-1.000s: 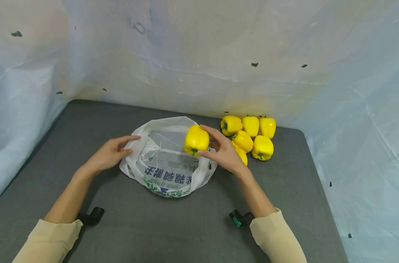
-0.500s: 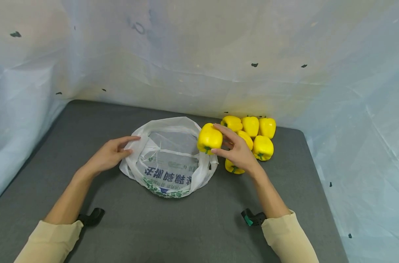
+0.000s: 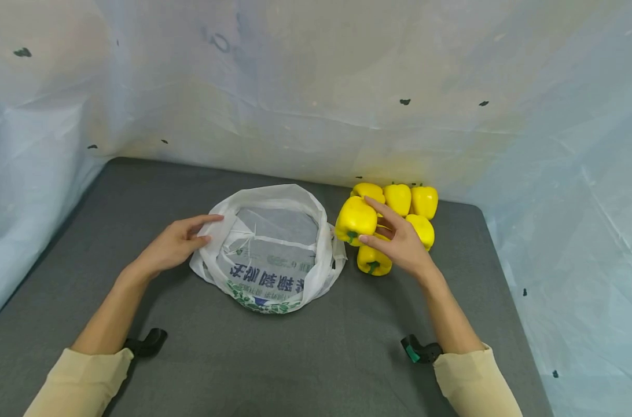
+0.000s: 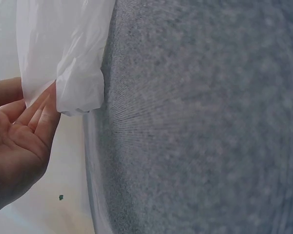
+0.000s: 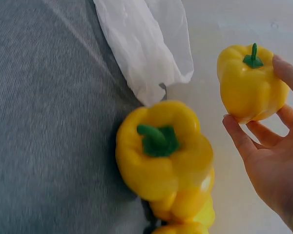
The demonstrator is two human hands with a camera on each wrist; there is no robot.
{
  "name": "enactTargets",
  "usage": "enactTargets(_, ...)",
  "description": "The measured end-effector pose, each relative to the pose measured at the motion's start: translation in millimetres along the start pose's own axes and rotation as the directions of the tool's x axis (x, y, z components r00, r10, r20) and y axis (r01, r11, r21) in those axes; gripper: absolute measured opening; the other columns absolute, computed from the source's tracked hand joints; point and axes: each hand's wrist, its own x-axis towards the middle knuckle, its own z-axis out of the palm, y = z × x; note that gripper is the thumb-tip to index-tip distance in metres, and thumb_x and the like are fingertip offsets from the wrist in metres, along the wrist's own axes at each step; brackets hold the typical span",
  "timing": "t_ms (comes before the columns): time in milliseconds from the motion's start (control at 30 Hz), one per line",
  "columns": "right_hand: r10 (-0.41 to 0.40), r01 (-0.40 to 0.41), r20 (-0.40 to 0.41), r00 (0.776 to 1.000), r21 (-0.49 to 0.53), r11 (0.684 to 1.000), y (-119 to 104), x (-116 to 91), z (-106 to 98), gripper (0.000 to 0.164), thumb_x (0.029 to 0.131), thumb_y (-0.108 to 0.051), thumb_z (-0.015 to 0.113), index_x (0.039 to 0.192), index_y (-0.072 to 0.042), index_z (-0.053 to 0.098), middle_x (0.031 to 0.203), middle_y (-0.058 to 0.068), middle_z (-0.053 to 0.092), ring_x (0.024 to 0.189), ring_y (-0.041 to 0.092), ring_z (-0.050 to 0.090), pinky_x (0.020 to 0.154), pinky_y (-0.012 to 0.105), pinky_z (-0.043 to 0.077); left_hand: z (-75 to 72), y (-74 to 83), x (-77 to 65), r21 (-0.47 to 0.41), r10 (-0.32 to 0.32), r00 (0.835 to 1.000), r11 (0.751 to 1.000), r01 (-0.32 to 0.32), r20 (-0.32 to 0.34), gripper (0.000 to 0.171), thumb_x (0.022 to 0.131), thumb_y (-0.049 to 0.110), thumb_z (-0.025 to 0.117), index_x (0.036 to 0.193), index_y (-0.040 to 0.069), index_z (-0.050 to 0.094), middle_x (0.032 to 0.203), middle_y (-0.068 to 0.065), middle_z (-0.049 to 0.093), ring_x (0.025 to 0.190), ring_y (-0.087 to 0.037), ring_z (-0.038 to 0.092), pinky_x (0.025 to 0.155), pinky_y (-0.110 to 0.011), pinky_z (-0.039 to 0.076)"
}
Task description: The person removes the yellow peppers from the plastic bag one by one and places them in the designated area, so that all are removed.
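Note:
A white plastic bag (image 3: 316,200) with blue lettering and green leaf print lies on the table, its wide mouth facing up. At its left rim, my left hand (image 3: 172,246) pinches the plastic; thumb and fingers sit on either side of the film in the left wrist view (image 4: 63,53). To the right of the bag, my right hand (image 3: 407,249) holds a yellow bell pepper (image 3: 355,217) between thumb and fingertips, raised above other peppers. In the right wrist view this held pepper (image 5: 249,87) has its green stem upward. Another yellow bell pepper (image 3: 373,260) lies just below it.
Several more yellow bell peppers (image 3: 397,200) cluster at the back right of the dark grey table (image 3: 274,359), some partly hidden by my right hand. A pale plastic sheet (image 3: 305,87) hangs along the back and sides.
My right hand has carried the bell pepper rightward, from over the bag's mouth to above the front of the pepper cluster. My left hand stays at the bag's rim.

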Motion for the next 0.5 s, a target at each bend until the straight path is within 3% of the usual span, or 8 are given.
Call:
enactTargets(133,0.017,-0.017,-0.015,1.0,0.005,1.0,14.8,-4.5,-9.6,0.074,0.089,-0.005,0.074,0.154,-0.012,0.038,0.157,0.003,0.036,0.127,0.029,0.052,0.103,0.038,0.044,-1.1,2.3,0.0,0.0,0.006,1.0,1.0,-0.006,-0.003,0.046,0.101,0.01,0.058,0.147,0.01,0.049,0.085,-0.01,0.05,0.048,-0.005,0.027,0.044,-0.027,0.031)
enactTargets(233,0.018,-0.018,-0.025,1.0,0.016,1.0,28.9,-7.8,-16.6,0.076,0.089,-0.007,0.075,0.154,-0.021,0.038,0.157,-0.002,0.035,0.127,0.026,0.052,0.101,0.035,0.046,-1.7,2.8,-0.3,0.016,0.011,1.0,1.0,-0.011,-0.013,0.046,0.101,0.01,0.059,0.146,0.009,0.049,0.096,-0.014,0.053,0.051,-0.008,0.03,0.05,-0.029,0.033)
enactTargets(500,0.023,-0.024,-0.062,0.998,-0.011,1.0,36.3,-23.4,-32.9,0.073,0.09,-0.01,0.074,0.153,-0.028,0.041,0.154,0.0,0.038,0.128,0.025,0.051,0.1,0.03,0.046,-1.9,4.2,-0.1,0.034,-0.006,1.0,0.999,0.006,-0.01,0.048,0.101,0.013,0.06,0.147,0.01,0.048,0.08,-0.006,0.041,0.051,-0.008,0.029,0.051,-0.031,0.032)
